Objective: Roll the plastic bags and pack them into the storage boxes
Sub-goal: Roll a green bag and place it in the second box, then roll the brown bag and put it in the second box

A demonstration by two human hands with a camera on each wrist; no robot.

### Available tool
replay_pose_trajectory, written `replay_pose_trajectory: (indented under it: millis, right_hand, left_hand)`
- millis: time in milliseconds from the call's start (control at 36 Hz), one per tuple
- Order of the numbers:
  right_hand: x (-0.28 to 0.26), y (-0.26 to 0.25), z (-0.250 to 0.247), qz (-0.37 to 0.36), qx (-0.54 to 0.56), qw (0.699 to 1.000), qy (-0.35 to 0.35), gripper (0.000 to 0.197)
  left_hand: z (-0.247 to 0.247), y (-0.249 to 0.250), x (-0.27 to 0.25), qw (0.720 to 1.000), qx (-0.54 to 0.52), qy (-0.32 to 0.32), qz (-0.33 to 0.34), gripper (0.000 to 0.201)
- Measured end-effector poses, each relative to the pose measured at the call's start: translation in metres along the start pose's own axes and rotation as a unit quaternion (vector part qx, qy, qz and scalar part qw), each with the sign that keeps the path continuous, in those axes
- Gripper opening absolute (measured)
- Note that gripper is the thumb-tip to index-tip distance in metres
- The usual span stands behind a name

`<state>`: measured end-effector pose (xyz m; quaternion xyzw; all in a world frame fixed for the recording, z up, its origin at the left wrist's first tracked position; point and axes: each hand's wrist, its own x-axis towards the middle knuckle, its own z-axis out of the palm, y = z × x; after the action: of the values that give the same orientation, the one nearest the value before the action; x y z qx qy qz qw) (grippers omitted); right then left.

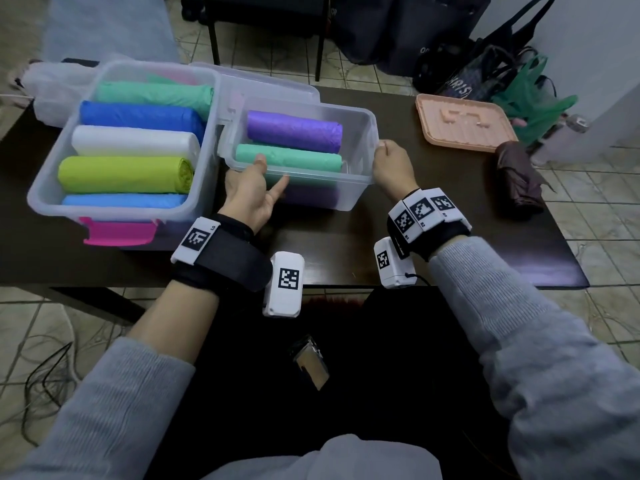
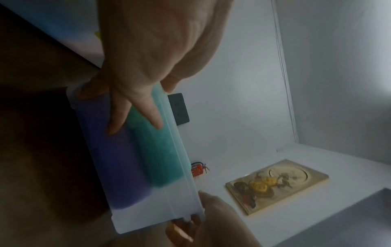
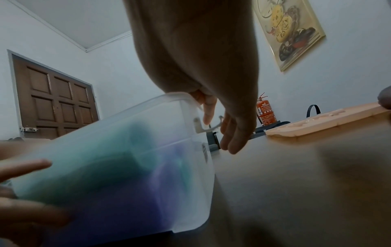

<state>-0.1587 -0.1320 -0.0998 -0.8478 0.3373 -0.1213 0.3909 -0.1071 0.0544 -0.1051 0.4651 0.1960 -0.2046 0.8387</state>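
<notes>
A small clear storage box (image 1: 360, 168) sits mid-table with a purple roll (image 1: 294, 131) and a teal roll (image 1: 298, 159) on top, and another purple roll (image 1: 311, 197) showing through its front wall. My left hand (image 1: 252, 195) pinches its near-left rim, thumb inside and fingers flat on the outer wall (image 2: 182, 208). My right hand (image 1: 391, 164) pinches the right rim (image 3: 190, 167), its other fingers hanging loose. To the left, the large clear box (image 1: 36, 197) is filled with green, blue, white, lime and light-blue rolls.
A clear lid (image 1: 270, 84) lies behind the boxes. A peach tray (image 1: 464, 123) and a folded dark umbrella (image 1: 519, 178) occupy the table's right side. A white plastic bag (image 1: 52, 84) lies far left. Dark bags and a green bag (image 1: 530, 95) are on the floor beyond.
</notes>
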Motion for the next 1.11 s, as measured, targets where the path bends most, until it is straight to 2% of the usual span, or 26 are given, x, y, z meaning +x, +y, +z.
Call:
replay_pose_trajectory:
  millis: [167, 222, 278, 333, 389, 417, 500, 583, 639, 778, 917, 1028, 1111]
  right_hand:
    - [0.001, 0.002, -0.003, -0.006, 0.01, 1.0, -0.018, 0.038]
    - [0.003, 0.005, -0.007, -0.011, 0.028, 0.999, -0.029, 0.035]
    - [0.006, 0.011, -0.013, -0.008, 0.052, 0.998, -0.022, 0.028]
    - [0.008, 0.02, -0.023, 0.004, 0.039, 0.999, 0.01, 0.031]
    - [0.012, 0.035, -0.038, 0.015, 0.001, 0.999, 0.038, 0.038]
    - [0.014, 0.044, -0.046, 0.023, -0.015, 0.999, 0.047, 0.04]
    - [0.017, 0.072, -0.073, 0.061, -0.05, 0.994, 0.073, 0.042]
    - [0.017, 0.1, -0.103, 0.099, -0.08, 0.984, 0.126, 0.042]
    - [0.016, 0.116, -0.121, 0.122, -0.107, 0.975, 0.154, 0.042]
    - [0.021, 0.148, -0.152, 0.173, -0.148, 0.954, 0.193, 0.047]
    - [0.032, 0.167, -0.162, 0.205, -0.161, 0.943, 0.205, 0.053]
    - [0.039, 0.179, -0.163, 0.21, -0.162, 0.951, 0.157, 0.06]
    - [0.041, 0.184, -0.162, 0.202, -0.179, 0.953, 0.14, 0.051]
  left_hand:
    - [0.006, -0.012, -0.031, 0.994, 0.086, -0.018, -0.063, 0.055]
    - [0.013, -0.027, -0.049, 0.986, 0.123, -0.056, -0.095, 0.054]
    - [0.025, -0.046, -0.068, 0.966, 0.174, -0.131, -0.139, 0.047]
    - [0.039, -0.065, -0.081, 0.932, 0.253, -0.217, -0.146, 0.038]
    - [0.054, -0.082, -0.085, 0.89, 0.353, -0.275, -0.081, 0.029]
    - [0.061, -0.09, -0.083, 0.852, 0.425, -0.305, -0.023, 0.027]
    - [0.079, -0.115, -0.073, 0.685, 0.622, -0.357, 0.131, 0.036]
    - [0.093, -0.14, -0.06, 0.59, 0.692, -0.37, 0.189, 0.047]
    - [0.098, -0.154, -0.053, 0.54, 0.73, -0.364, 0.209, 0.053]
    - [0.1, -0.175, -0.052, 0.475, 0.789, -0.332, 0.204, 0.062]
    - [0.098, -0.181, -0.05, 0.432, 0.826, -0.324, 0.163, 0.069]
    - [0.097, -0.182, -0.048, 0.391, 0.849, -0.321, 0.15, 0.072]
    - [0.098, -0.182, -0.048, 0.381, 0.854, -0.322, 0.148, 0.071]
